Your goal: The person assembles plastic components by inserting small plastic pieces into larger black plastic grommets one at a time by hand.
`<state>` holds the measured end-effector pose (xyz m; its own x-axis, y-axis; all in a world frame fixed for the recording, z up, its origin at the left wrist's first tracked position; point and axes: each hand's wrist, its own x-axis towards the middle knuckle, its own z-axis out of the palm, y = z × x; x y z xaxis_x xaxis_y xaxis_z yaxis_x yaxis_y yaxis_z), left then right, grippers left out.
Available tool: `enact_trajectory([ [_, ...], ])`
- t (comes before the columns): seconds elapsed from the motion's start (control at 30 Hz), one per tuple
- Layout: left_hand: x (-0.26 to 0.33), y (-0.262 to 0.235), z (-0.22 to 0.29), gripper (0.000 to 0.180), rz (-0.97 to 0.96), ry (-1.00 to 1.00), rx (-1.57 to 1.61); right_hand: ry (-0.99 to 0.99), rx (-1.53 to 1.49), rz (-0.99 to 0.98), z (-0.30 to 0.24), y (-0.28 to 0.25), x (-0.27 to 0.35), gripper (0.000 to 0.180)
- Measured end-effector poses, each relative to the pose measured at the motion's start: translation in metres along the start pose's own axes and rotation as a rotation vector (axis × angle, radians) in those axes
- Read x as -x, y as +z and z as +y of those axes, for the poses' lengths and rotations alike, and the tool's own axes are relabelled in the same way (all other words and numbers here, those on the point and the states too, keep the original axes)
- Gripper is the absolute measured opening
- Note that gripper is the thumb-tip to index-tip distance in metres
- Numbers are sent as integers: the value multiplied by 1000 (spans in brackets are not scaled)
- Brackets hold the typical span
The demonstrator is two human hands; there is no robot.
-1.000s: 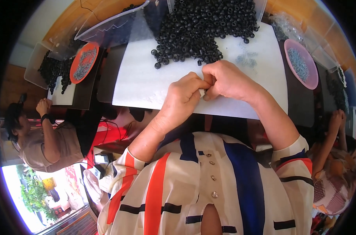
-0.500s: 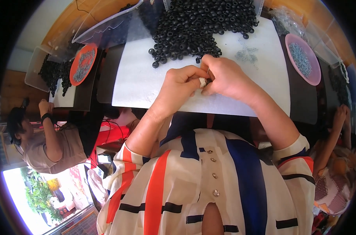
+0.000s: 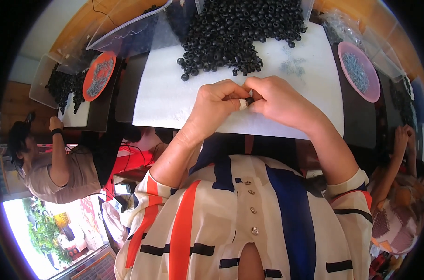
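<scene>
Both hands meet above the near half of a white foam sheet [image 3: 163, 100]. Between my fingertips is a small black rubber piece [image 3: 249, 100], much like the ones in the heap. My left hand [image 3: 215, 103] is closed, pinching the piece from the left; a white wrap [image 3: 242, 104] shows at one fingertip. My right hand [image 3: 279, 102] pinches the same piece from the right, its fingers curled. Just beyond the hands lies a big heap of black ring-shaped rubber parts [image 3: 240, 35]. Small pale-blue bits [image 3: 293, 66] are scattered on the sheet to the right.
An orange bowl [image 3: 110, 65] and a pink bowl [image 3: 373, 91] of grey-blue bits stand at either side. A clear plastic bin [image 3: 128, 35] leans at the back left. Co-workers sit left [image 3: 62, 163] and right [image 3: 398, 205]; black parts [image 3: 65, 86] lie before the left one.
My right hand has drawn back from the heap's edge and shifted slightly right. The black piece between the fingertips now shows more clearly. My left hand has barely moved.
</scene>
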<state>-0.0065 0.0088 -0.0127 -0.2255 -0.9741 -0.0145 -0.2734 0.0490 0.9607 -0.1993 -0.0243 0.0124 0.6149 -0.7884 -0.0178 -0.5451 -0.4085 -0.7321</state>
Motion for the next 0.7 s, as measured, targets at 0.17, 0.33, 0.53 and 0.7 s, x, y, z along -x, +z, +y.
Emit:
enact_trajectory([
  [0.17, -1, 0, 4, 20, 16, -13, -33, 11, 4, -25, -2, -4, 2, 15],
  [0.33, 1, 2, 1, 20, 8, -9, 37, -1, -137, -20, 6, 0, 2, 10],
  [0.53, 0, 0, -1, 18, 34, -91, 2, 186, -367, -27, 0, -3, 0, 9],
  [0.7, 1, 1, 4, 16, 35, -77, -4, 155, -330, 11, 2, -1, 2, 11],
])
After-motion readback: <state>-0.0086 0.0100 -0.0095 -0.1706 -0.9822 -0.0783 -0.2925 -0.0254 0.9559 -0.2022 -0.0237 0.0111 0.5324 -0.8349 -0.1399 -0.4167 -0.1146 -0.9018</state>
